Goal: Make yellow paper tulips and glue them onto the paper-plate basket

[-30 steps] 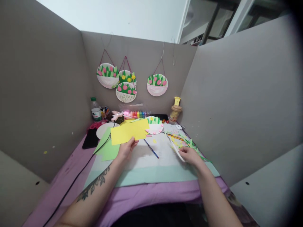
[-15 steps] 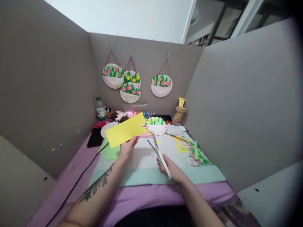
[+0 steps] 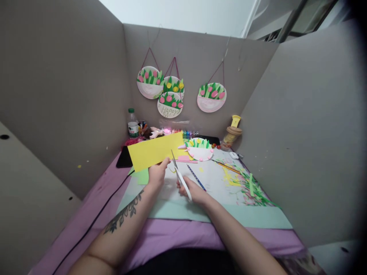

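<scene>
My left hand (image 3: pixel 157 172) pinches the lower edge of a yellow sheet of paper (image 3: pixel 155 149), held up over the table. White-handled scissors (image 3: pixel 182 179) are in my right hand (image 3: pixel 191 191), their blades pointing up beside the paper's lower right edge. Whether the blades touch the paper I cannot tell. Behind the paper's right end lies a paper-plate flower basket (image 3: pixel 200 153) with yellow flowers, green leaves and pink dots. A dark patterned pencil (image 3: pixel 196 178) rests on the white sheet right of the scissors. Green paper (image 3: pixel 142 177) lies partly hidden under my left hand.
Green, yellow and pink paper scraps (image 3: pixel 249 189) are heaped on the right. Finished plate baskets (image 3: pixel 211 103) hang on the back panel. A bottle (image 3: pixel 133 124), a black phone (image 3: pixel 123 157) and a cup (image 3: pixel 231 138) stand or lie near the edges. A black cable (image 3: pixel 100 214) crosses the left.
The scissors have moved left to the yellow paper, and their blades have come closer together. The paper is turned more level. The camera view has shifted, moving the scene rightward.
</scene>
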A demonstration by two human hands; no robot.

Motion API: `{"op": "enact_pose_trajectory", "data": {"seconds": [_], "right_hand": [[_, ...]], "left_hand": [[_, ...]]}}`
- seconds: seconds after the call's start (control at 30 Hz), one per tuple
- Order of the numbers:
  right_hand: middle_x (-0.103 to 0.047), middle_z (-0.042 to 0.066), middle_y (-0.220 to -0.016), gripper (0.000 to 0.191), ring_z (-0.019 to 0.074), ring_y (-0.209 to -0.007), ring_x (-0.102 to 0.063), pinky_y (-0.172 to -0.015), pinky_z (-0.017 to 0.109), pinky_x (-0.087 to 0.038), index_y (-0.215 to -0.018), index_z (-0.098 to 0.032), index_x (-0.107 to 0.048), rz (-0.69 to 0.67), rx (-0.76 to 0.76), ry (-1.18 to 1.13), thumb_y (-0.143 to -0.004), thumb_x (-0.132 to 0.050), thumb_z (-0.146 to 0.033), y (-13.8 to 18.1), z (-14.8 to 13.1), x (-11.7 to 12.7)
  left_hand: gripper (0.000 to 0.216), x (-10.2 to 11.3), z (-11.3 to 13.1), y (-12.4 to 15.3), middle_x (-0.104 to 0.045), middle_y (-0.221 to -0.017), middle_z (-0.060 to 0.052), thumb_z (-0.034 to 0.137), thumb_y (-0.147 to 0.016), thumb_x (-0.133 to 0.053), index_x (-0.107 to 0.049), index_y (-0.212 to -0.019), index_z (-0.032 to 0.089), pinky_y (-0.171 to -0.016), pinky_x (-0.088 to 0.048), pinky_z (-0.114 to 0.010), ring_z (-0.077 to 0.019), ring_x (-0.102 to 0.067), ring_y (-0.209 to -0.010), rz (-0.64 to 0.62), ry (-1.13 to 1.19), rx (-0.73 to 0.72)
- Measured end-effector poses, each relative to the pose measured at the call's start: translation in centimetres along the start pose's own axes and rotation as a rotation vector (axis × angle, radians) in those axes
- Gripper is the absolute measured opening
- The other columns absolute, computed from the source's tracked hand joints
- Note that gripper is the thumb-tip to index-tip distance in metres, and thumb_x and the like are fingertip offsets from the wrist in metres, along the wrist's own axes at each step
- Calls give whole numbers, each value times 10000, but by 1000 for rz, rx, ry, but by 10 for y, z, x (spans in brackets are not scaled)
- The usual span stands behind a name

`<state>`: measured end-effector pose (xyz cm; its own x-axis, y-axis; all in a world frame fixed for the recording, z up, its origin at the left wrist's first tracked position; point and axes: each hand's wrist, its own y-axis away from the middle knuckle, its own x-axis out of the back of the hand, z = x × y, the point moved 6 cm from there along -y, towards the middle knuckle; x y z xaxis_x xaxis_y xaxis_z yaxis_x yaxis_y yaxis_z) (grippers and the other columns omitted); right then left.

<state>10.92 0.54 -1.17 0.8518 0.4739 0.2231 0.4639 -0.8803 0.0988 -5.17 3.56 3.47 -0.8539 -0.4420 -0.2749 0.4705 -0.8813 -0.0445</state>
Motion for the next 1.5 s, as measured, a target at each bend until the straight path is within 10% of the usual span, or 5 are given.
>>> {"op": "enact_pose_trajectory", "data": {"seconds": [1.5], "right_hand": [[-528, -35, -731, 237, 113, -614, -464, -592, 254, -366, -903, -178, -495, 37, 50, -31, -683, -584, -191, -9, 5, -3]], "left_hand": [[288, 0, -18, 2, -692, -758, -72, 340, -573, -750, -663, -752, 131, -620, -451, -283, -193, -646, -706, -35, 39, 45]]}}
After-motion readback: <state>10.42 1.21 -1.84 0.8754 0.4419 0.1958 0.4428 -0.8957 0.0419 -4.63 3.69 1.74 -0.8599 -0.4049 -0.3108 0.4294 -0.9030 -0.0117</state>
